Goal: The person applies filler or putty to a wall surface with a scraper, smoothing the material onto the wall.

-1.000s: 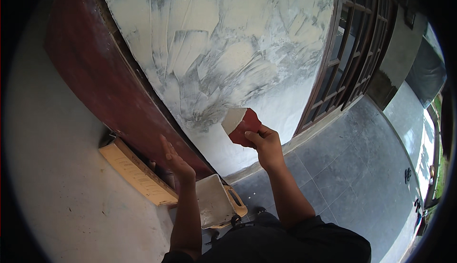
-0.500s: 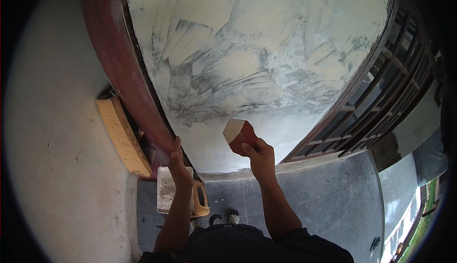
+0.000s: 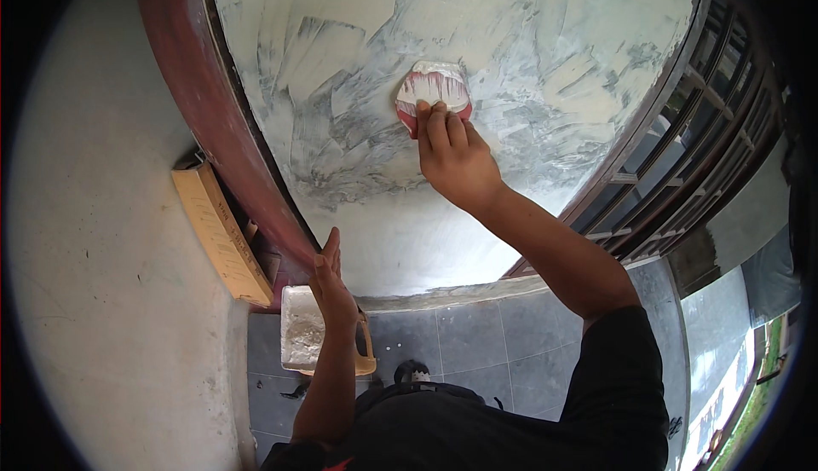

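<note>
1. A red scraper (image 3: 433, 96) is pressed flat against the wall (image 3: 545, 53) by the right hand (image 3: 456, 160). The fingers (image 3: 439, 126) are laid over its lower part, closed on it.
2. The scraper lies straight above the right hand, farther up the wall along the line of the forearm. Its blade edge is turned up and away from the wrist, with its broad side running left to right.
3. The left hand (image 3: 331, 288) is well apart from it, low down by the dark red frame (image 3: 221, 121). It is held open with the fingers straight, and nothing is gripped in it.
4. The scraper's face is smeared with streaks of white putty; only its rim shows red.
5. The wall around it is coated in pale, patchy swipes with grey showing through.
6. A white tub (image 3: 300, 328) of putty sits on the tiled floor (image 3: 477, 343) just beside the left forearm.
</note>
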`<state>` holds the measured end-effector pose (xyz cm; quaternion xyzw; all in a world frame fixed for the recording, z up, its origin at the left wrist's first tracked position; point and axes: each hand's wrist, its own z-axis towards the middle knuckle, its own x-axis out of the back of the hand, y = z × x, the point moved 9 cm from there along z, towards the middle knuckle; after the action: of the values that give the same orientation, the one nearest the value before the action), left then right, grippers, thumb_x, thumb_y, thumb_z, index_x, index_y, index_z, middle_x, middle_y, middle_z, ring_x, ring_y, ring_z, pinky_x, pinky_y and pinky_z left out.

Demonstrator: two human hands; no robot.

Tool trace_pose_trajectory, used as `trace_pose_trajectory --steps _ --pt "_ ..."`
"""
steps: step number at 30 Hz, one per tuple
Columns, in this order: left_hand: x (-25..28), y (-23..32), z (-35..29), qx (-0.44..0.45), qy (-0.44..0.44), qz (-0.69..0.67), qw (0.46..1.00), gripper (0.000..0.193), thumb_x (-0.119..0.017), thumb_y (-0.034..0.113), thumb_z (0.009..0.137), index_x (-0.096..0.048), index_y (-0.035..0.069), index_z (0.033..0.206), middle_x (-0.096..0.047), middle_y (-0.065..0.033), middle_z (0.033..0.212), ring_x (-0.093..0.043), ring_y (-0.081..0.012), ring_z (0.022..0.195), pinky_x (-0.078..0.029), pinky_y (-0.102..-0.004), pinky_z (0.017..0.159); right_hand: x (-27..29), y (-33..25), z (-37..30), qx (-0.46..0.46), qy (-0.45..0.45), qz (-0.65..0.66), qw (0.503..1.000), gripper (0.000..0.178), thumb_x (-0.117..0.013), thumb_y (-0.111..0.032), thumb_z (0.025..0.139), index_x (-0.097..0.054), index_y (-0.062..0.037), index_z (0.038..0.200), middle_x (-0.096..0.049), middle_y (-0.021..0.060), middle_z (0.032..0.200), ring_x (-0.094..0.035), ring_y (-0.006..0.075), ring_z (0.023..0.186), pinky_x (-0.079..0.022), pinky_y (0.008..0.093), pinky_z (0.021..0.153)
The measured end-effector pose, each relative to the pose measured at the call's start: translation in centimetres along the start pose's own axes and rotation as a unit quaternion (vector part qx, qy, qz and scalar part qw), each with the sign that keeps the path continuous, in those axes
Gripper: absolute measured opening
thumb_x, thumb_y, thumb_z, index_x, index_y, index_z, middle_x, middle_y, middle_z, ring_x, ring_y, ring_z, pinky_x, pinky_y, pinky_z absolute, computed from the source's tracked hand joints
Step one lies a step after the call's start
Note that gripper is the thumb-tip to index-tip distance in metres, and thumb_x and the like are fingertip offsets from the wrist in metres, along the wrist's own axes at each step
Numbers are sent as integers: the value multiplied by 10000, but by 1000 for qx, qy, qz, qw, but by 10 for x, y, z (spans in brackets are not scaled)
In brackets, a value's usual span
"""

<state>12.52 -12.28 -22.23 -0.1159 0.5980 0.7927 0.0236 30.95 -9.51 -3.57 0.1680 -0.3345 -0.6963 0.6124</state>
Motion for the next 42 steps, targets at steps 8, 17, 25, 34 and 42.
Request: trace_pose_trajectory --steps 8,17,25,34,42 --pt "-56 120 -23 -31 -220 168 960 407 -650 228 951 -639 -35 1262 -657 -224 1269 -618 -309 1229 -452 -386 1067 -10 -114 -93 112 -125 72 983 421 -653 -106 807 -654 126 1158 -650 210 1003 -639 223 787 -579 309 613" --pt "-155 271 -108 -272 -591 311 693 213 -684 182 806 -697 -6 708 -677 -150 699 -706 -238 664 -554 -348 601 28 6 -50 -340 -190 242 889 413 -641 -69 850 -646 -45 1263 -640 60 1011 -672 223 855 -578 350 629" --pt "-145 252 -65 -233 -504 391 734 248 -770 143 722 -713 -36 884 -703 -198 909 -732 -258 779 -575 -330 685 40 22 -59 -375 -144 261 878 387 -647 -77 853 -673 -57 1239 -663 61 999 -680 230 799 -572 354 625" --pt "-96 171 34 -100 -249 486 832 522 -845 214 722 -699 -53 1146 -680 -252 1192 -694 -309 1090 -515 -350 951 45 48 -37 -323 -33 187 927 428 -692 -55 837 -685 -121 1260 -675 26 1046 -672 192 847 -569 324 677" --pt "-80 134 73 -240 -85 452 855 833 -849 282 763 -469 -80 1409 -467 -275 1472 -461 -351 1387 -386 -392 1130 7 -1 -21 -93 -39 55 993 435 -674 -31 827 -633 53 1252 -638 115 1044 -651 204 850 -578 288 699"
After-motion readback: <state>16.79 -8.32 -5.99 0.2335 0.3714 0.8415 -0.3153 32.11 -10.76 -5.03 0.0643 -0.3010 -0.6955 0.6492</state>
